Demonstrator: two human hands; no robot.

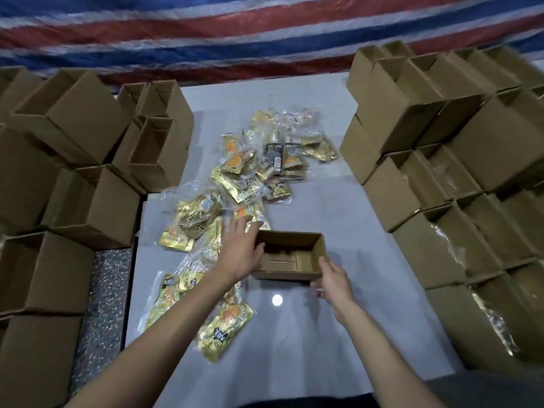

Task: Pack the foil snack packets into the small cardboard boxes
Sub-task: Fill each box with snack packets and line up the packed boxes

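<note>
Left hand (240, 251) is clasping open box (279, 274), left wall. Right hand (334, 282) is apparently pinching near-right corner.

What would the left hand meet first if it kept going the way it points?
Probably the foil packet just beyond its fingertips. The left hand grips the left end of the open box and points away past its far corner; its height is unclear.

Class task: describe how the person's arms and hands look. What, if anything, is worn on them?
No sleeves show on the left arm or right arm; both are bare down to the frame's edge. The left hand and right hand wear no gloves, and no watch or bracelet shows at either wrist. Rings: too blurred to tell.
</note>
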